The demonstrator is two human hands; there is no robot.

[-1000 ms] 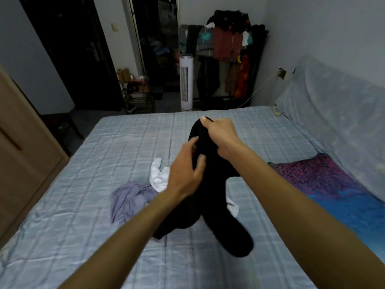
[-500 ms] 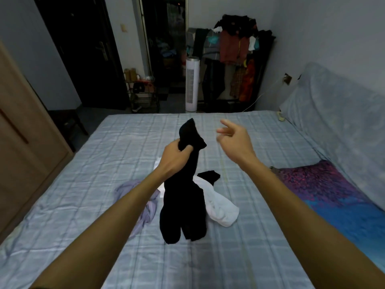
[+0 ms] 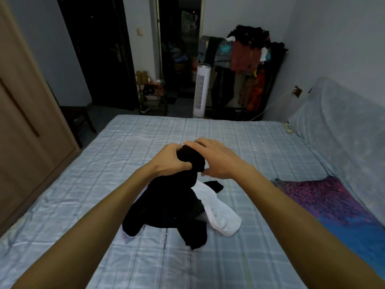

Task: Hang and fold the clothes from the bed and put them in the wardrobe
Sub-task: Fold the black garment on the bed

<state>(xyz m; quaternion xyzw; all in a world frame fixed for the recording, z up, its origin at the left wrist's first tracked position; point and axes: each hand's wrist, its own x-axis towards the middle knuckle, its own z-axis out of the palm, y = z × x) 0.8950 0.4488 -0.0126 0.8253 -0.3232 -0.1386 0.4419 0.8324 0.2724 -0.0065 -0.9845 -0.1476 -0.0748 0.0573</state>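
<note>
A black garment (image 3: 170, 207) hangs from my hands over the middle of the checked bed (image 3: 260, 155), its lower ends resting bunched on the sheet. My left hand (image 3: 171, 161) is shut on its top end. My right hand (image 3: 216, 158) lies against the same top end from the right, fingers curled over it. A white garment (image 3: 220, 217) lies on the bed just right of the black one, partly under it. A small black piece (image 3: 215, 185) lies beside the white garment. The brown wardrobe (image 3: 23, 130) stands at the left.
A purple and blue blanket (image 3: 333, 207) lies on the bed's right side. A grey headboard (image 3: 343, 126) runs along the right wall. Beyond the bed's foot stand a white tower fan (image 3: 201, 90), a loaded clothes rack (image 3: 248, 59) and a small shelf (image 3: 152, 94).
My right hand, open in the air half a second ago, has come back onto the top of the black garment. The garment has dropped lower and now bunches on the sheet.
</note>
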